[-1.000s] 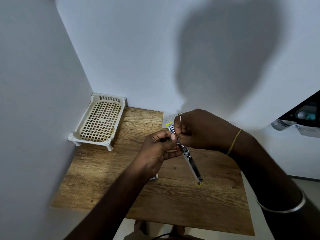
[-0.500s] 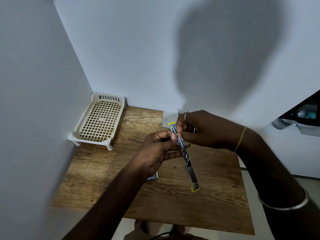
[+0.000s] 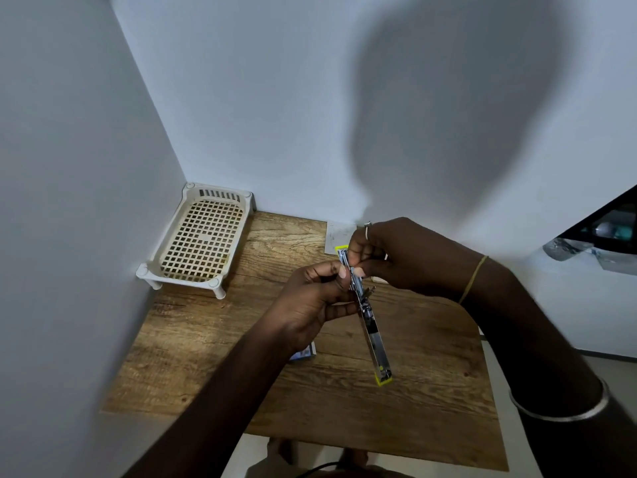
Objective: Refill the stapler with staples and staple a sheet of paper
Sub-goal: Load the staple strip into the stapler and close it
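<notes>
Left hand (image 3: pixel 312 298) hides most of staple box (image 3: pixel 305 353).

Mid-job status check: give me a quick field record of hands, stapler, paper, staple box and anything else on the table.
left hand: gripping the stapler near its middle
right hand: fingers pinched at the stapler's far end
stapler: opened out long, held above the table, yellow tips at both ends
paper: small sheet flat by the back wall
staple box: on table, mostly hidden under left wrist
tray: white mesh, back left corner
table: wooden
</notes>
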Motion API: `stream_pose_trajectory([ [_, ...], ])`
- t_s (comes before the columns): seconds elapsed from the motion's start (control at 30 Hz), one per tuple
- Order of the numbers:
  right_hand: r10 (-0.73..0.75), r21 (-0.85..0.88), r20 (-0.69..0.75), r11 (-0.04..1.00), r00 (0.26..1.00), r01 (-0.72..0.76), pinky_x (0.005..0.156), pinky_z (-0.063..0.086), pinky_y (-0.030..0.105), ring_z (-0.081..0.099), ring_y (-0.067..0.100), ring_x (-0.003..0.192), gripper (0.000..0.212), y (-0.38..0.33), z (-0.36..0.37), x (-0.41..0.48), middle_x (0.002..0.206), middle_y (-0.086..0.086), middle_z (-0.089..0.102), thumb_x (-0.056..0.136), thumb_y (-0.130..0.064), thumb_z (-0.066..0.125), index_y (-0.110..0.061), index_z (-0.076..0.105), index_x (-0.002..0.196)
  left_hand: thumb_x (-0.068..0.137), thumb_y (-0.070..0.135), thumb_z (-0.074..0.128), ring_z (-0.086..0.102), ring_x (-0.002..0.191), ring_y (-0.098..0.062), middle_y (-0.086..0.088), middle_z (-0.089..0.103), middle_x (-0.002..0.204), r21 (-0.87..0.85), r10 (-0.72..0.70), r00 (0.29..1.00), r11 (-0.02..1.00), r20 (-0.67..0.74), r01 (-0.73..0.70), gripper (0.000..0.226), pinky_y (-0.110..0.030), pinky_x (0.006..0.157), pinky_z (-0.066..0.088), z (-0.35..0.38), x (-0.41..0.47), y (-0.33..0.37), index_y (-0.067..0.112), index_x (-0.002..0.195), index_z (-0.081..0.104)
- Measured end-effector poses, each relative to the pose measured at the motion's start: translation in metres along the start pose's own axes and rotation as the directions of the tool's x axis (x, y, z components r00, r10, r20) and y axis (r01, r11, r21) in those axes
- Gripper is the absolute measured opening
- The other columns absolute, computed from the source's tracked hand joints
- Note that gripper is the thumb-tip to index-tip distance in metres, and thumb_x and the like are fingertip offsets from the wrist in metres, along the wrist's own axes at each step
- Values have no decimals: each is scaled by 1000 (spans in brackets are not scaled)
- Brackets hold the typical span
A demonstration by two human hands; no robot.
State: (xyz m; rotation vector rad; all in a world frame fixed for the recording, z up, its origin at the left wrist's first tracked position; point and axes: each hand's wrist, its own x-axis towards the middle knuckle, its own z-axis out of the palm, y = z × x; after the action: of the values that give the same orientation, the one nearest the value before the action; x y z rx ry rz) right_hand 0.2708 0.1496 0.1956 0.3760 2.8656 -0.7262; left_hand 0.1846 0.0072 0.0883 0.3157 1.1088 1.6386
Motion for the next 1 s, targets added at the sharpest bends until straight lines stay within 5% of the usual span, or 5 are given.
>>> stream_pose_trajectory([
  [0.3,19,-48,-18,999,1000,-20,60,35,18,53,-3,71,26,3,16,1,74,-16,57,88,-5,63,-28,56,79,82,23,70,73,84,-24,-9,74,91,41,-4,1000,999,-2,4,21,-35,71,61,-1,0,-3,9,95,76],
  [0.63,-51,80,-77,995,996,57,66,36,11,51,-8,77,10,4,17,-1,75,-19,54,90,-6,64,-14,63,85,82,24,68,75,81,-20,-4,75,87,20,1,1000,1000,28,-1,15,-35,73,62,1,-1,-4,16,89,79],
  [1.0,10,24,-108,1000,994,-7,61,38,12,54,-8,74,24,5,20,0,74,-26,60,85,-1,61,-23,61,75,84,22,67,76,80,-18,-5,78,95,-13,1,1000,1000,28,-1,20,-32,69,62,0,-3,-6,8,98,75],
])
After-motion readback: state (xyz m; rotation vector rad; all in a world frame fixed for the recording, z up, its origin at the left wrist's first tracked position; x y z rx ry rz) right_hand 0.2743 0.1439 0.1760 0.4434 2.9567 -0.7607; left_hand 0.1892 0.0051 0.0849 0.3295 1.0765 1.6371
